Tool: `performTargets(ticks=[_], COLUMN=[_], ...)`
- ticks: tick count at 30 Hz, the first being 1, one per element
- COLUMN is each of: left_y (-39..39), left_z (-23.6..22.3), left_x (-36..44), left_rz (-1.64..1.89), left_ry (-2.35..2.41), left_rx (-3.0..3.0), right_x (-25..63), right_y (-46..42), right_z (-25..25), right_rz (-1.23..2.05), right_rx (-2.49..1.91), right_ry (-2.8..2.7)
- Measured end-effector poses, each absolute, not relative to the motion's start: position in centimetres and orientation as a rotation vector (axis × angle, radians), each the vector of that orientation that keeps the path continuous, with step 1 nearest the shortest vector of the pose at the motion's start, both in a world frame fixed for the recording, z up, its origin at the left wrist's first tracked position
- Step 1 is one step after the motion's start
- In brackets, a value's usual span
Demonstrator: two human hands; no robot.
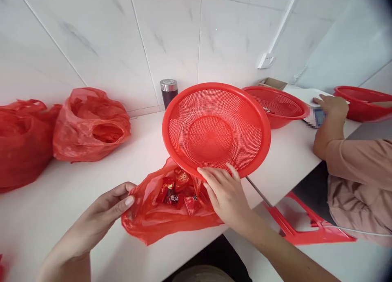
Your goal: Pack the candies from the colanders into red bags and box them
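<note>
A thin red plastic bag [147, 225] lies at the front of the table with its mouth spread. Inside it are several small red-wrapped packets [191, 204], some with gold or black print. My left hand [107, 212] pinches the bag's left edge between thumb and fingers. Over the bag's far side a red plastic colander [211, 135] is tilted towards me, with nothing inside it. My right hand [226, 196] has its fingers over the colander's near rim; the thumb side is close to the bag's right edge, and whether it also grips the bag is hidden.
Two filled red bags [92, 127] [24, 147] stand at left. A dark flask [169, 92] is behind the colander. Further right are another red colander [275, 104], a cardboard box [272, 83], a co-worker's arm [330, 123], a red basin [358, 106] and a red stool [306, 233].
</note>
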State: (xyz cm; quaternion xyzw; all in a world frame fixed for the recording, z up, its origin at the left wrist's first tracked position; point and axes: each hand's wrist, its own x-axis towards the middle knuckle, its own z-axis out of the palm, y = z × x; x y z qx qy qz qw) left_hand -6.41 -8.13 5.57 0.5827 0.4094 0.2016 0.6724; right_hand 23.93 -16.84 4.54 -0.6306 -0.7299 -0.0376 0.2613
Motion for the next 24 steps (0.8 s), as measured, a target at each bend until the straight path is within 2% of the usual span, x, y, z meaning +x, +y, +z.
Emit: performTargets(ticks=[6, 10, 14, 18, 21, 24], left_y=[-8.2, -8.5, -8.4, -9.2, -11.3, -14.4], left_z=[6.0, 6.6, 7.0, 7.2, 6.4, 4.5], left_x=[-6.1, -5.5, -4.6, -3.8, -3.1, -1.9], left_rz=[0.506, 0.544, 0.506, 0.564, 0.74, 1.008], left_ry=[0.812, 0.738, 0.83, 0.966, 1.04, 1.046], left_rx=[1.378, 1.419, 1.38, 1.303, 1.182, 0.937], right_x=[26.6, 25.8, 24.1, 25.1, 27.1, 28.7], right_y=[-13.3, -13.9, -17.3, -18.9, -18.7, -18.2], right_z=[6.6, 8.0, 7.1, 4.3, 3.9, 5.8], right_rz=[-0.246, -0.295, -0.082, 0.079, 0.206, 0.452], right_rx=[-1.692, -1.555, -1.453, -1.687, -1.787, -1.692], right_ry=[-1.897, -1.762, -1.858, -2.092, -2.179, -2.008])
